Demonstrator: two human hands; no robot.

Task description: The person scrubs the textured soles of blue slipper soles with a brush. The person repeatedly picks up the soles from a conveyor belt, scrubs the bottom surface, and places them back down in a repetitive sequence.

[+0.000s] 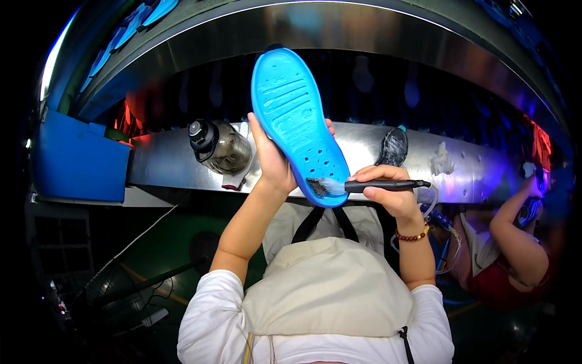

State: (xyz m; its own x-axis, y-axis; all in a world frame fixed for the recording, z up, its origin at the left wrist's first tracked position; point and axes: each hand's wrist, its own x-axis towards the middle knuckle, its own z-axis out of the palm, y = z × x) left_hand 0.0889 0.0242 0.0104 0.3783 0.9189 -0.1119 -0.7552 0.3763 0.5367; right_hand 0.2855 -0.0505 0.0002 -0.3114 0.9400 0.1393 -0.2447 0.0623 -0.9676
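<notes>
A bright blue shoe sole [291, 109] is held up with its toe away from me, its grooved and holed face turned toward me. My left hand [276, 158] grips it along the left edge, fingertips showing past the right edge. My right hand [388, 189] is closed round the black handle of a brush [382, 185], which has a thin tube at its back end. The pale bristles touch the sole's near end, beside a dark patch. A bracelet circles my right wrist.
On the metal bench [163, 158] stand a large dark-lidded bottle [221, 145], left, and a dark sole-shaped piece [395, 145], right. A crumpled white scrap [442, 159] lies farther right. A co-worker's arm [515, 218] is at far right. Blue soles [124, 27] line the upper left.
</notes>
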